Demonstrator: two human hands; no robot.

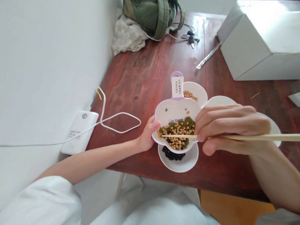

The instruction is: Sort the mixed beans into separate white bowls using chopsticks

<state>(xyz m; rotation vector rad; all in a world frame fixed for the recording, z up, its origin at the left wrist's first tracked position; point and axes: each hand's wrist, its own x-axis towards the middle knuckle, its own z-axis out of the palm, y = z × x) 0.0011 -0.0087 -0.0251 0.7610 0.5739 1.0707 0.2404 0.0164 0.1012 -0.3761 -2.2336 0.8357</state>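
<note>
My left hand (149, 134) grips the left rim of a white, lilac-edged bowl (175, 107) with a labelled handle, its thumb over the edge. Mixed beans (177, 132), tan, green and some black, lie in the lower part of that bowl. Pale wooden chopsticks (258, 137) are held in my right hand (229, 127), fingers closed around them, the tips among the beans. A white dish (187, 165) with black beans (173, 155) sits partly under the bowl's near side. Behind it, another white dish (202, 91) holds tan beans (190, 95).
Two more white dishes, one (221, 100) behind my right hand and one (275, 128) to its right, are partly hidden. A white power bank (81, 131) with a cable stands at the wall. Farther back are a green backpack (149, 13), keys (191, 38) and a white box (254, 47).
</note>
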